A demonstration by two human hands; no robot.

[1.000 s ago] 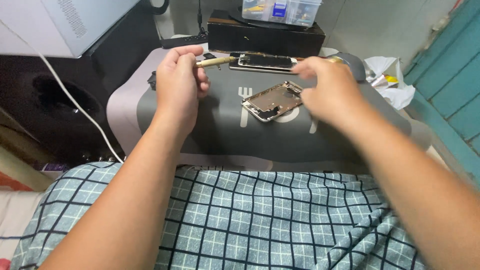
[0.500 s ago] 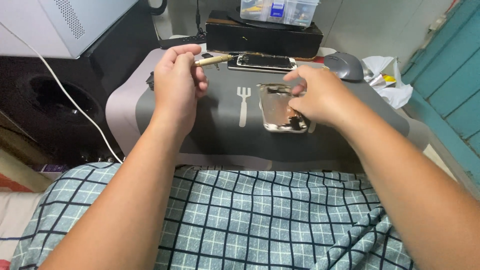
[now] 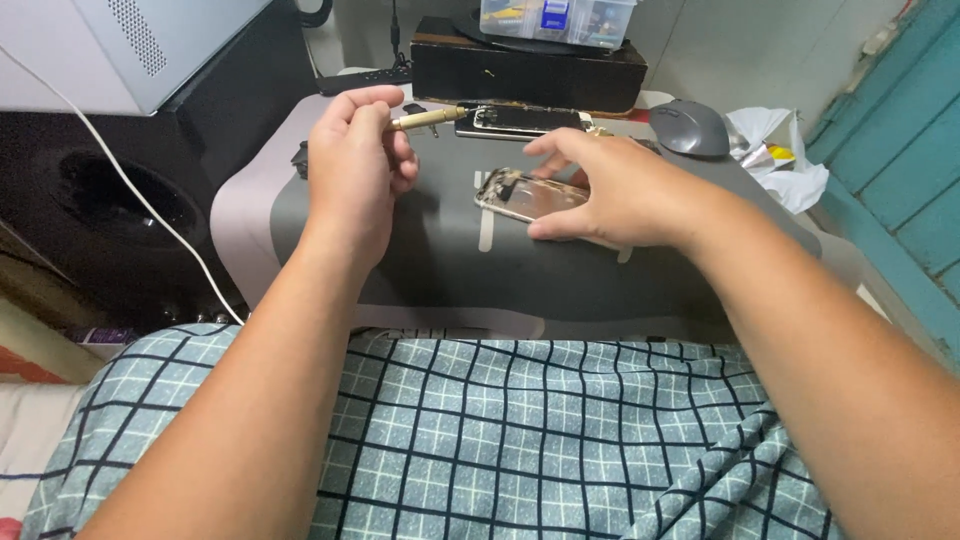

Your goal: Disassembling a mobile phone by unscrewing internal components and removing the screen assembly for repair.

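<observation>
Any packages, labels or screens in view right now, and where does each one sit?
Parts box: clear plastic with blue and yellow contents, atop the black box at the back.
Phone screen: dark, flat, behind the opened phone.
Wrapper: white with yellow, crumpled, far right beside the mouse.

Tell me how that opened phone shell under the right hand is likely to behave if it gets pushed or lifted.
The opened phone shell looks thin and metal, so probably stiff and light. Lying flat on the dark mat, it should slide, not roll or tip. Its exposed insides look delicate, so edge grips like the right hand seems to use appear safest.
</observation>
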